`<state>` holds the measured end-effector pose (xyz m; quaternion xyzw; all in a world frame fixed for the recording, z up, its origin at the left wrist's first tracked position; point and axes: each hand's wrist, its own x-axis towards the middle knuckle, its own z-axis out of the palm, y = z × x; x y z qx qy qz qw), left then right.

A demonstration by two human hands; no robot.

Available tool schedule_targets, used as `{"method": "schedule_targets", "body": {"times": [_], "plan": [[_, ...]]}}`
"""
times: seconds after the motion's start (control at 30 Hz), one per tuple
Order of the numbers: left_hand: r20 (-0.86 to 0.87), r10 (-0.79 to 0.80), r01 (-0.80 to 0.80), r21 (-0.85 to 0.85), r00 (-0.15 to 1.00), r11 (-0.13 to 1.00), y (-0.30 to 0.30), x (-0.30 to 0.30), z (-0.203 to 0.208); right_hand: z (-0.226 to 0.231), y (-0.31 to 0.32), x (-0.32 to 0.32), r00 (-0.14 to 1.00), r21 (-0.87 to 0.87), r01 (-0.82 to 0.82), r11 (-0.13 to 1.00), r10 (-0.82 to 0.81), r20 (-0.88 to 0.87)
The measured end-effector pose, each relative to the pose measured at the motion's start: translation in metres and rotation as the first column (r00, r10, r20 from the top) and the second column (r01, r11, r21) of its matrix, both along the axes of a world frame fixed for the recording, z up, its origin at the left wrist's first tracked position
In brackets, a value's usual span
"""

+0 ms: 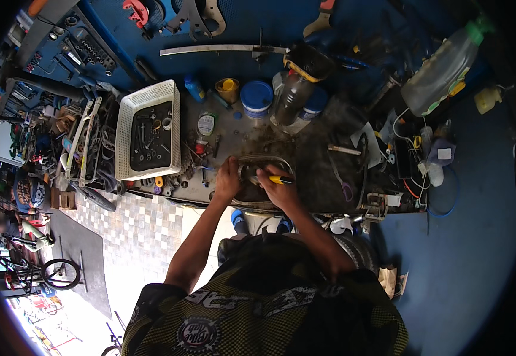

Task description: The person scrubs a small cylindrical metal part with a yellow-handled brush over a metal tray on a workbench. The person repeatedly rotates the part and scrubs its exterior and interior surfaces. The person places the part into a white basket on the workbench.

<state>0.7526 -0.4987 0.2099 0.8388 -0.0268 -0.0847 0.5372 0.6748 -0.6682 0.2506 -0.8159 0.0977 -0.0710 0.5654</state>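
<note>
Both hands are at a shallow metal tray [267, 158] by the bench's front edge. My right hand [280, 191] is closed around a tool with a yellow and black handle [280, 179]; its working end is hidden by my fingers and the dark tray. At the tray's left side is my left hand [227, 181], fingers pressed together and bent. It seems to grip a dark part between the hands, too shadowed to make out. A bottle with a pale green label [206, 123] and a red-capped container [200, 146] stand beyond my left hand.
A white perforated basket [178, 127] with small metal parts and tools stands left. Behind the tray are a blue-lidded tub [256, 98] and a dark bottle [293, 98]. Purple-handled scissors [347, 191] lie right, near a bench vise-like fixture [378, 207]. A large plastic bottle [442, 74] hangs upper right.
</note>
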Motion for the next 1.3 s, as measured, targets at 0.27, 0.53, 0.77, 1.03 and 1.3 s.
{"method": "schedule_targets", "body": {"times": [0.27,0.53,0.77,1.03,1.3], "plan": [[-0.136,-0.069,0.065,-0.031,0.988,0.997,0.002,0.007,-0.016,0.020,-0.015,-0.001,0.780,-0.535,-0.140,0.833,0.426,0.459],[0.227,-0.126,0.111,0.076,0.966,0.991,-0.004,0.006,-0.002,0.007,-0.006,0.019,0.951,-0.208,-0.174,0.962,0.219,0.219],[0.311,-0.123,0.185,-0.177,0.942,0.967,-0.008,0.008,0.000,-0.014,-0.025,0.030,0.839,0.820,0.317,0.477,0.263,-0.477],[-0.220,0.016,-0.087,-0.317,0.975,0.944,0.001,0.008,0.006,-0.029,-0.036,-0.006,0.908,0.551,0.088,0.830,0.161,-0.387],[-0.370,-0.008,-0.069,-0.193,0.929,0.979,0.007,0.014,0.017,0.010,-0.023,-0.010,0.849,-0.432,-0.212,0.877,0.384,0.362]]}}
